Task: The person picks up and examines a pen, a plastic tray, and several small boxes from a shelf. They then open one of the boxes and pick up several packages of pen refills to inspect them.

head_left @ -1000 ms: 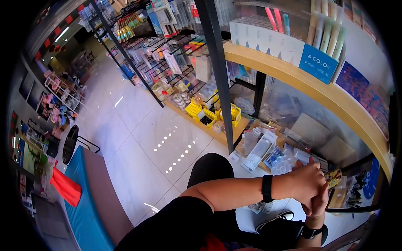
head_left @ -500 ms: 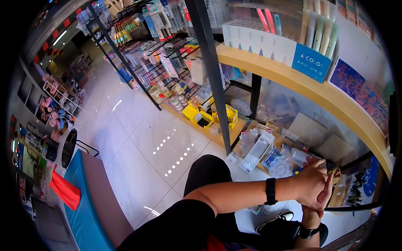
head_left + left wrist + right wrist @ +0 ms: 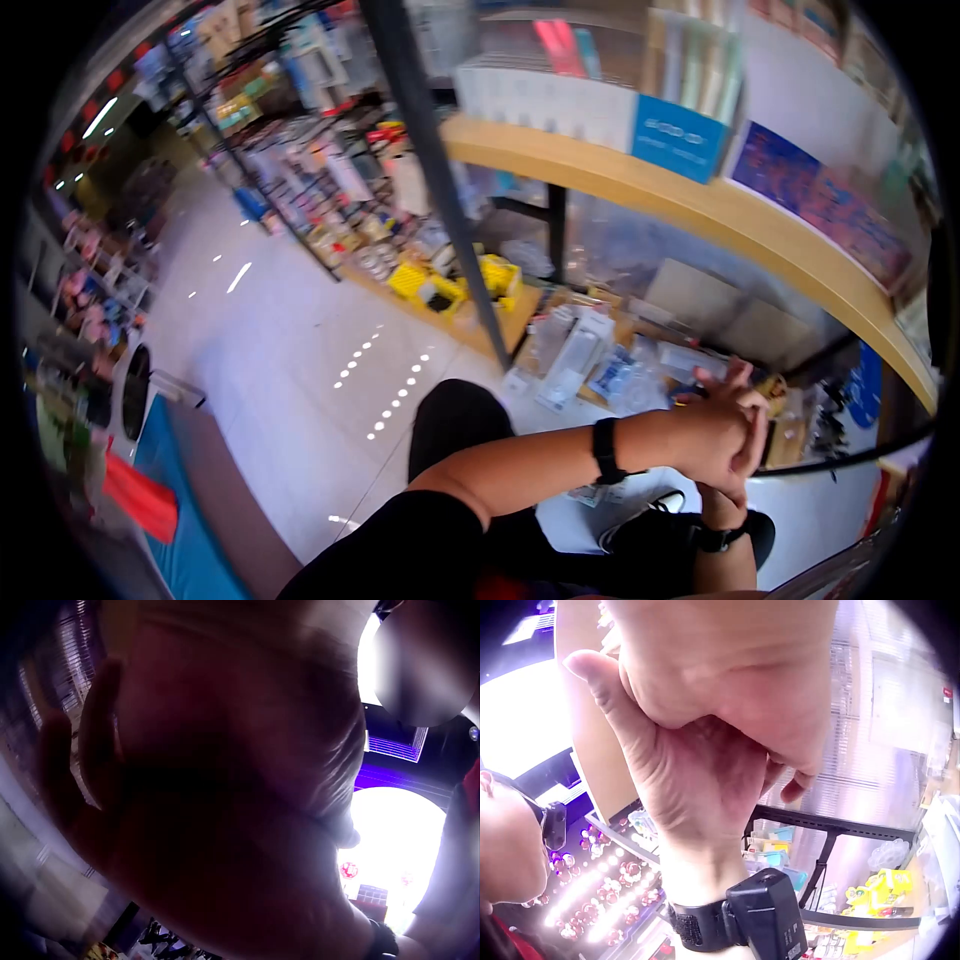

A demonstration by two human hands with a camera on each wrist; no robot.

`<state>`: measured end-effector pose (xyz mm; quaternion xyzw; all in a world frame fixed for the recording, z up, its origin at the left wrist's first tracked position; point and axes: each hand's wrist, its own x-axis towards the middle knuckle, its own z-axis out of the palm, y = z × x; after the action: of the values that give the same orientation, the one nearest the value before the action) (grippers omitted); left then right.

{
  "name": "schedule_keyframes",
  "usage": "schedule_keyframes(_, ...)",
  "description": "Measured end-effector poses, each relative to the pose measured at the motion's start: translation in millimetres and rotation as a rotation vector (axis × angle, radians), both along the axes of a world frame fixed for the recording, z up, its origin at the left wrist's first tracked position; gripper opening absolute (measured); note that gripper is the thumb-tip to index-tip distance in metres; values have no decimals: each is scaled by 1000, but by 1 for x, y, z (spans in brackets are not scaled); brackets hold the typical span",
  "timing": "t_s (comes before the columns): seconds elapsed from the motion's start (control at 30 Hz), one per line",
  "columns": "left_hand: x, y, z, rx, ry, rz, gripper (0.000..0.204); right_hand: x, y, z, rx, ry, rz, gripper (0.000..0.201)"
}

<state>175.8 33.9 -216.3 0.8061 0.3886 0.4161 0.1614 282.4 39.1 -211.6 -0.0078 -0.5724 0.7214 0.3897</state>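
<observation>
Both hands are clasped together in the head view, low at the right and in front of the lower shelf. The left hand [image 3: 700, 442], with a black band at its wrist, is curled round the right hand [image 3: 745, 462]; some fingers are interlaced and partly hidden. In the right wrist view the left hand [image 3: 694, 772] lies palm towards the right hand [image 3: 731, 664], its thumb sticking out. Skin fills most of the left wrist view, in deep shadow. No object shows between the hands.
A wooden shelf [image 3: 600, 154] holds pens and a blue-and-white box. Below lie packaged goods [image 3: 578, 360] and yellow baskets [image 3: 425, 288], beside a black post [image 3: 430, 150]. A blue bench [image 3: 185, 520] with a red cloth [image 3: 141, 497] stands at the left. Tiled floor runs between.
The head view has swung and blurred, so shelves and goods sit further left. The clasped hands have shifted slightly left in the picture and remain joined, with their fingers slightly rearranged.
</observation>
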Motion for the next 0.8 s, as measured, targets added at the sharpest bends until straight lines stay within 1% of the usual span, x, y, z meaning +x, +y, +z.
schedule_keyframes(0.03,0,-2,1,-103,-9,-71,54,1,-4,-1,-77,-19,-58,74)
schedule_keyframes(0.07,3,6,0,-94,63,-199,47,0,-4,-5,-152,-29,-110,74)
schedule_keyframes(0.1,-2,3,6,-97,107,-226,44,-2,1,-11,-222,-25,-153,74)
schedule_keyframes(0.13,-3,-1,10,-91,87,-143,49,1,6,-16,-297,-18,-190,74)
schedule_keyframes(0.17,-4,1,10,-138,73,-181,56,8,11,-26,-302,-17,-142,75)
schedule_keyframes(0.2,-2,0,7,-125,74,-123,61,13,12,-25,-313,-16,-90,75)
schedule_keyframes(0.23,-2,-3,5,-161,75,-102,67,15,8,-16,-350,-74,-82,64)
schedule_keyframes(0.27,-4,-5,4,-195,81,-75,75,14,6,-12,-418,-52,-64,67)
schedule_keyframes(0.33,-12,-4,14,-239,109,-198,48,18,10,-19,-449,-54,6,74)
schedule_keyframes(0.37,-13,-6,13,-252,121,-199,28,17,12,-18,-457,-54,-21,68)
schedule_keyframes(0.4,-14,-5,10,-234,122,-224,28,18,17,-19,-462,-55,39,64)
schedule_keyframes(0.47,-14,-2,8,-326,149,-170,19,21,17,-16,-488,-82,114,87)
schedule_keyframes(0.5,-13,-5,11,-264,145,-101,17,23,12,-3,-479,-128,102,79)
schedule_keyframes(0.53,-12,-7,15,-249,146,-117,17,26,11,-9,-467,-126,84,79)
schedule_keyframes(0.6,-10,-12,34,-242,232,-22,22,31,8,-21,-813,-39,0,57)
schedule_keyframes(0.63,-5,-10,22,-31,121,66,35,39,12,-20,-792,-106,91,57)
schedule_keyframes(0.67,-1,-7,15,5,149,102,44,35,14,-45,-782,-99,74,57)
schedule_keyframes(0.7,1,-7,14,22,177,145,57,22,16,-94,-583,16,-109,50)
schedule_keyframes(0.73,3,-7,11,39,204,188,71,15,19,-119,-377,128,-287,46)
schedule_keyframes(0.77,7,-5,4,37,213,239,91,14,22,-112,-371,133,-304,46)
schedule_keyframes(0.8,10,-3,-1,42,213,222,91,14,26,-105,-350,120,-175,51)
